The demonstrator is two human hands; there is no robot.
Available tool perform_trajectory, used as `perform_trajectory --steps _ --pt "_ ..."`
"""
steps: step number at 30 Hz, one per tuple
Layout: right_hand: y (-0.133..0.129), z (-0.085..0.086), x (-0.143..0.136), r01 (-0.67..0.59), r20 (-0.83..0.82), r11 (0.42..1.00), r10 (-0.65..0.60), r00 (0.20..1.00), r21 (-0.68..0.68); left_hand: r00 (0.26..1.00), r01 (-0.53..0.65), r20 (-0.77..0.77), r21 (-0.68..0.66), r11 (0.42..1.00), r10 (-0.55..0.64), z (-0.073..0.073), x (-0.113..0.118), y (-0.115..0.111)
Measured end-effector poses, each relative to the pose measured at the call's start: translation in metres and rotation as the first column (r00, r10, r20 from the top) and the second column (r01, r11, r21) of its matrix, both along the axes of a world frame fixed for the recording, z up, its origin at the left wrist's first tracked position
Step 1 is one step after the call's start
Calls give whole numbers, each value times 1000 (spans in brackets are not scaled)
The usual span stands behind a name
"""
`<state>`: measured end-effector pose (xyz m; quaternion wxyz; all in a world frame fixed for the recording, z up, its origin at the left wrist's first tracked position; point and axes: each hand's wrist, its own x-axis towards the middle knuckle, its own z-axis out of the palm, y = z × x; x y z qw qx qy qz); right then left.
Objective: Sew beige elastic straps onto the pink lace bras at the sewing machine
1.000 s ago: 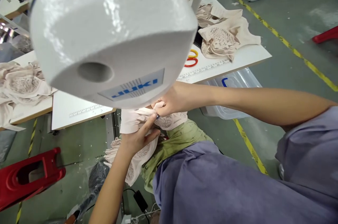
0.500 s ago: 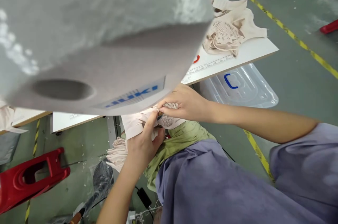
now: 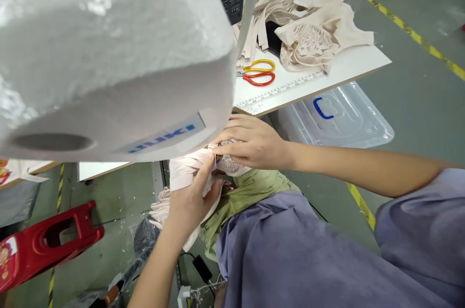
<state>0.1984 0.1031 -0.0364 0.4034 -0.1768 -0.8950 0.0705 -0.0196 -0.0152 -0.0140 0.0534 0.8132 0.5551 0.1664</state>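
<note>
Pale beige fabric [image 3: 185,170] with a lace-like patterned part [image 3: 228,163] lies at the near edge of the sewing machine, above my lap. My left hand [image 3: 192,199] is closed on the fabric, its index finger and thumb pinching it from the near side. My right hand [image 3: 250,143] reaches in from the right, its fingers bent together on the same fabric, fingertips close to my left index finger. The white machine head [image 3: 163,100] covers the upper left and hides whatever is under it.
On the white table [image 3: 290,95] at the upper right are scissors [image 3: 259,73], a ruler strip, beige cloth pieces [image 3: 312,41] and a dark object. A clear lidded box [image 3: 337,116] stands beneath. A red stool [image 3: 51,242] is at the lower left.
The view has shifted, so the machine head sits further left and the scissors and control panel show. My right fingers have spread flatter over the fabric; my left hand keeps its pinch.
</note>
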Motion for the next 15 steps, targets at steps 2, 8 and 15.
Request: perform_trajectory --steps 2,8,15 --pt "0 2 1 14 20 1000 -14 1000 23 991 132 -3 44 990 -132 1 -12 9" --pt "-11 1 6 -14 -12 866 9 1000 -501 997 45 -62 92 995 -40 2 -7 12" --pt "11 -10 -28 -2 -133 540 -203 970 -841 969 -200 -144 7 980 199 9 22 -3"
